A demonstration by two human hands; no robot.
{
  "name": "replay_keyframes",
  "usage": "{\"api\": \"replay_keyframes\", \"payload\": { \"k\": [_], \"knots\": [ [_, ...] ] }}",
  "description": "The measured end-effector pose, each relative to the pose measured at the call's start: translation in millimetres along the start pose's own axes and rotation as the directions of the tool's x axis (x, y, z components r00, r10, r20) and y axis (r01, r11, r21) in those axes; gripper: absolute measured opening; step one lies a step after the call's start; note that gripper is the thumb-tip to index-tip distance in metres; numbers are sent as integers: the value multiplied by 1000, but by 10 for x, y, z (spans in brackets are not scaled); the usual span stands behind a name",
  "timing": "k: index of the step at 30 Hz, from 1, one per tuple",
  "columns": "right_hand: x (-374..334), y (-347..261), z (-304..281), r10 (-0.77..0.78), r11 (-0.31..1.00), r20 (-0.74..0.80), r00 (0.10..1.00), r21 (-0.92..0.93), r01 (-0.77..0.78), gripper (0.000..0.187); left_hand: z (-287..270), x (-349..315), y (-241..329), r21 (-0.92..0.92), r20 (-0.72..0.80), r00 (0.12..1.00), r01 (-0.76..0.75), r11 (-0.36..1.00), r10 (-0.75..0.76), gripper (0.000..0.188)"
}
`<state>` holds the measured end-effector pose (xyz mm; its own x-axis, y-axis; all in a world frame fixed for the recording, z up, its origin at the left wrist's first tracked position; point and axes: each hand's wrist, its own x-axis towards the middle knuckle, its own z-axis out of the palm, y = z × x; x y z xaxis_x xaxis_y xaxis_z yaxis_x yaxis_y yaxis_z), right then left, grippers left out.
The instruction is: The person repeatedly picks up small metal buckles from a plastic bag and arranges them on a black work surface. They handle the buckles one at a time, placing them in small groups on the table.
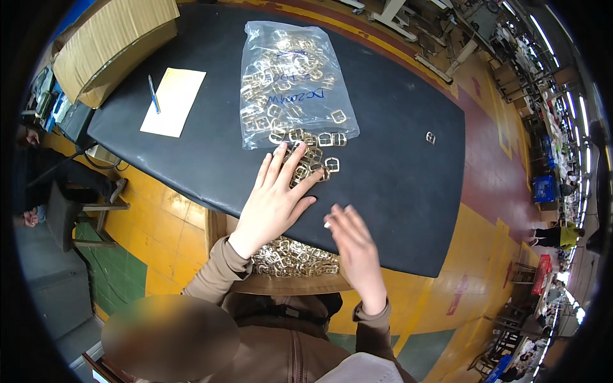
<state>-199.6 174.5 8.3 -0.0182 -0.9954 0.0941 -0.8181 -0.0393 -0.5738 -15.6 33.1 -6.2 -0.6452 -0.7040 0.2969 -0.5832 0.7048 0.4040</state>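
The left hand (276, 199), fingers spread wide, touches a loose pile of small gold metal buckles (313, 155) ahead of it; the blurred right hand (359, 250) is farther off, its grip unclear. Beyond the pile, a clear plastic bag (295, 83) lies lengthwise away across the black table (402, 191).

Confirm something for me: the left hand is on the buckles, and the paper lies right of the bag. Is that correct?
Not quite: the head view shows the paper left of the bag. The left hand is indeed on the buckles.

Upside-down blue handwritten letters and digits (295, 98) on the clear plastic bag (316, 119)
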Motion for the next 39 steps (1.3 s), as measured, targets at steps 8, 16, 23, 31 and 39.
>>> {"api": "replay_keyframes", "payload": {
  "k": [8, 16, 23, 31, 39],
  "knots": [
    [-22, -176, -154, -248, 926, 230, 941, 341, 161, 31, -6, 8, -60, -141, 17, 999, -34, 989, 37, 45],
    [935, -13, 44, -129, 973, -185, 974, 167, 161, 31, -51, -14, -108, -308, 16, 999, -23, 951, 29, 26],
    [617, 64, 117, -83, 986, -200, 976, 126, 109, 26, -11, -69, -224, -576, -247, 946, 31, 817, -210, 10],
    [305, 163, -54, -69, 990, -155, 985, 110, 87, 55, -12, -68, -245, -555, -270, 929, 64, 829, -253, 15],
    [186, 68, 57, -213, 977, 85, 973, 45, 210, 41, -69, -219, -230, -385, -189, 961, 115, 916, -201, 18]
  ]
}}
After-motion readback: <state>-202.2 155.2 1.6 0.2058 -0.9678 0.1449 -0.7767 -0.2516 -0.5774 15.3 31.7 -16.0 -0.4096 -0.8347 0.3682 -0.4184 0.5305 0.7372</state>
